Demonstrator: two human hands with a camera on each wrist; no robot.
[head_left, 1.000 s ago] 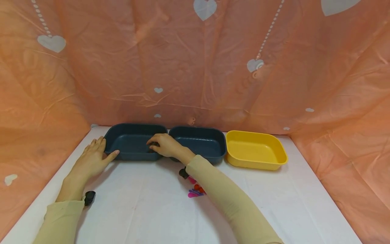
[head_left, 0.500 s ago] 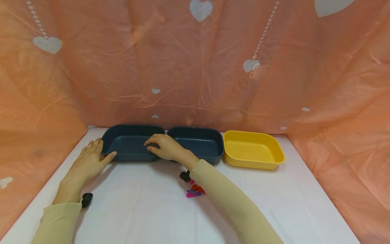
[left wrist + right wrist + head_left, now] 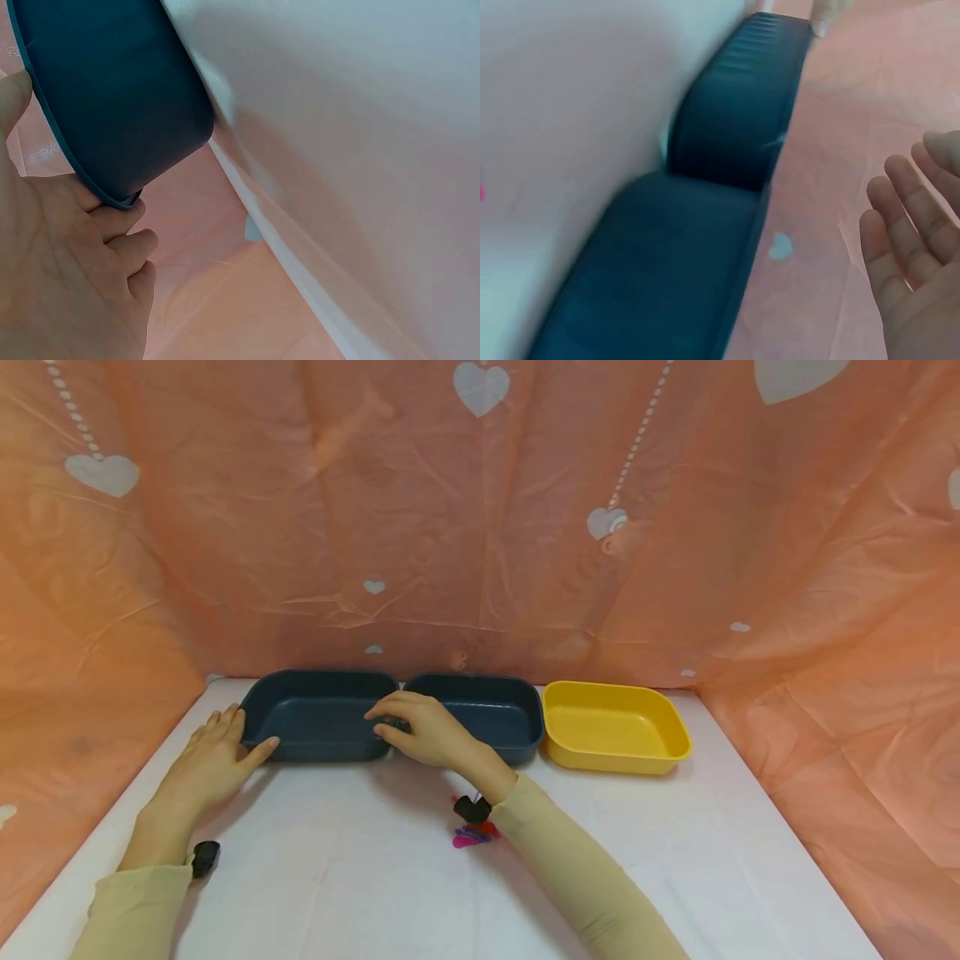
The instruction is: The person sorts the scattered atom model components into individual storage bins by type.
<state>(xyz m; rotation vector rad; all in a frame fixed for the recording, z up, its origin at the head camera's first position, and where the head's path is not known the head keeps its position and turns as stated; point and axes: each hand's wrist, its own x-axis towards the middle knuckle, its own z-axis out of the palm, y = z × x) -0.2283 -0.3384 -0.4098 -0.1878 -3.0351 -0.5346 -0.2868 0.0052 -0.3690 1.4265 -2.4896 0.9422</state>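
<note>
Right hand (image 3: 427, 733) has edged toward the left navy tray's (image 3: 322, 750) right end, fingers loosely spread, holding nothing; reads as backing off. Left hand (image 3: 204, 770) still rests straight-fingered on that tray's outer end, not gripping; tray's at the worktop's (image 3: 322, 868) far-left corner.

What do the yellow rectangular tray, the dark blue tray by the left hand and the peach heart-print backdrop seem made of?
Yellow rectangular tray: probably moulded plastic, smooth, semi-gloss; a highlight shows inside.
Dark blue tray by the left hand: likely plastic too, satin, with a thin even rim.
Peach heart-print backdrop: plastic sheeting or fabric; its creases and slight sheen fit either.
</note>
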